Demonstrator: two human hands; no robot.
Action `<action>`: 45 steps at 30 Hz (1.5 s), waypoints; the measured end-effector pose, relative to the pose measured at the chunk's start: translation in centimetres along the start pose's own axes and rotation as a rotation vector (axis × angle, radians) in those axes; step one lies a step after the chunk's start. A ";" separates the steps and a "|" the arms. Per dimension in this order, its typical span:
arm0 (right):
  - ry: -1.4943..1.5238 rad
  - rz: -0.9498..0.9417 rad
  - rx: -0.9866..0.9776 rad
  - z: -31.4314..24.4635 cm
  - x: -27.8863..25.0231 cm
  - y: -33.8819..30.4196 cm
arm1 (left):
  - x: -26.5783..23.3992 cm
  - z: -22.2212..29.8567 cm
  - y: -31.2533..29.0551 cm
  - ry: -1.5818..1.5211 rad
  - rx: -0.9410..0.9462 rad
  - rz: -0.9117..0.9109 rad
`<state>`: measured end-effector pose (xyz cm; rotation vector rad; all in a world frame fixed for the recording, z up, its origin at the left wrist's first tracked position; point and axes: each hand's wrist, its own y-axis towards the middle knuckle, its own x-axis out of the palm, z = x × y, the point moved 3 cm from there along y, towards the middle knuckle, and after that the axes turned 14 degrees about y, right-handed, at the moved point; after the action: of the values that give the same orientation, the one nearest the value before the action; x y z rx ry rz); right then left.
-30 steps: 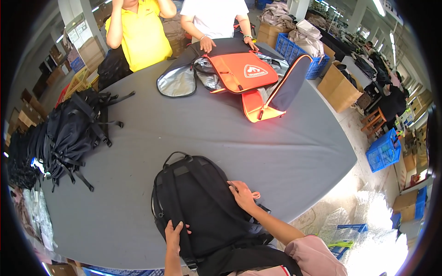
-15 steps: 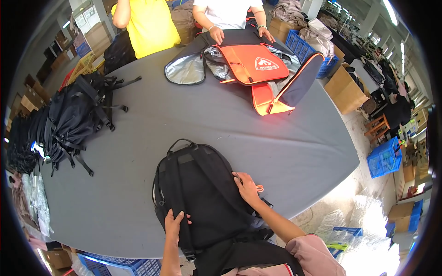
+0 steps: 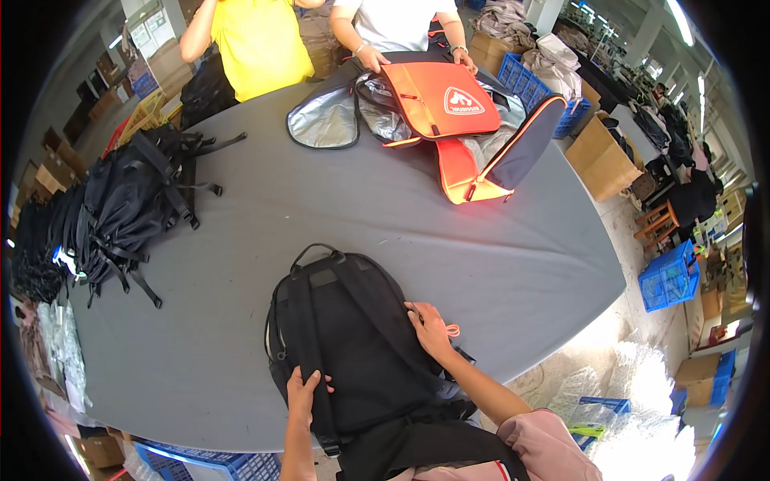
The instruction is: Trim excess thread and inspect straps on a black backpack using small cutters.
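A black backpack (image 3: 361,337) lies on the grey table near me, its two shoulder straps facing up and its top loop pointing away. My left hand (image 3: 303,394) grips the left shoulder strap (image 3: 305,321) low down, fingers curled about it. At the pack's right edge is my right hand (image 3: 429,329), closed around small scissors (image 3: 453,330); an orange handle loop and a dark tip show, while the rest is hidden in the palm. The pack's lower end runs toward my body.
Across the grey table (image 3: 241,264), a person in white handles an orange and black bag (image 3: 449,104) with silver lining. Someone in yellow (image 3: 261,48) stands beside them. Black backpacks (image 3: 120,208) are piled at left. Blue crates (image 3: 670,276) and cartons stand around the table.
Across the table, the orange panel of the bag has been lifted and shifted slightly by the person in white. The person in yellow has moved their arms. My hands have barely moved.
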<state>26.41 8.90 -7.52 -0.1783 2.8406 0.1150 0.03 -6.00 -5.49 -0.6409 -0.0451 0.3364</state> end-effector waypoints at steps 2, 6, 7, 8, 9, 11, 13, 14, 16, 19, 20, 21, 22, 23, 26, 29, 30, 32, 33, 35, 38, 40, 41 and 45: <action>0.008 -0.005 0.025 0.0 0.1 0.0 | 0.0 0.0 0.0 0.001 -0.005 0.001; 0.016 -0.006 0.040 0.1 0.1 0.1 | -0.1 0.0 0.1 0.007 -0.005 0.003; 0.011 -0.008 0.039 0.2 0.1 0.2 | -0.1 0.1 0.1 0.007 -0.003 0.002; 0.006 -0.009 0.037 0.3 0.1 0.2 | 0.0 0.1 0.1 0.009 -0.006 0.002; 0.006 -0.007 0.034 0.4 0.0 0.2 | 0.0 0.1 0.1 0.011 -0.009 0.002; 0.011 -0.006 -0.008 0.3 0.0 0.3 | 0.2 0.4 0.0 0.012 -0.007 0.005; 0.020 -0.002 0.006 0.1 0.0 -0.1 | 0.2 0.5 -0.2 0.013 0.001 0.009; 0.028 0.002 0.023 0.0 0.0 0.0 | 0.2 0.3 -0.2 0.012 -0.007 0.006; 0.016 0.002 0.018 0.1 -0.1 -0.1 | 0.1 0.2 -0.1 0.007 0.003 0.001; 0.006 -0.001 0.018 0.5 -0.1 -0.2 | 0.1 -0.2 0.0 -0.011 -0.007 -0.001; 0.006 -0.004 0.024 0.5 -0.1 -0.3 | 0.1 -0.1 -0.1 -0.014 0.005 -0.002; 0.016 0.002 0.020 0.6 -0.1 -0.4 | 0.1 -0.1 -0.2 -0.004 0.000 -0.002; 0.015 0.004 0.011 0.6 -0.1 -0.3 | 0.2 -0.1 -0.2 0.005 -0.005 -0.001; 0.011 0.006 0.007 0.5 -0.1 -0.3 | 0.1 -0.1 -0.2 0.001 0.001 0.002; 0.019 0.005 0.000 0.1 0.0 -0.2 | -0.1 -0.2 -0.2 -0.024 0.020 0.004; 0.020 -0.006 0.010 0.1 0.1 -0.3 | -0.4 -0.3 -0.1 -0.021 0.012 -0.013; 0.008 -0.013 0.026 0.2 0.0 -0.3 | -0.4 0.0 -0.3 -0.013 -0.007 -0.023; 0.019 -0.011 0.014 0.3 -0.1 -0.1 | -0.4 0.4 -0.3 -0.008 -0.031 -0.028; 0.031 -0.002 0.006 0.3 -0.1 -0.2 | -0.5 0.5 -0.2 -0.016 -0.041 -0.045; 0.019 -0.001 0.006 0.5 0.0 -0.2 | -0.5 0.5 -0.1 -0.024 -0.056 -0.064; 0.015 0.011 0.005 0.4 0.1 -0.2 | -0.5 0.4 -0.1 -0.030 -0.061 -0.055; 0.021 0.015 0.009 0.4 0.1 -0.1 | -0.6 0.1 0.1 -0.044 -0.046 -0.058; 0.031 0.017 0.007 0.4 0.2 -0.1 | -0.5 0.1 0.1 -0.042 -0.053 -0.060; 0.021 0.011 -0.008 0.5 0.2 0.2 | -0.5 0.2 0.3 -0.037 -0.049 -0.055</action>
<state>26.36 9.09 -8.01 -0.1668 2.8622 0.1269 -0.52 -5.79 -5.52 -0.6802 -0.1067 0.2950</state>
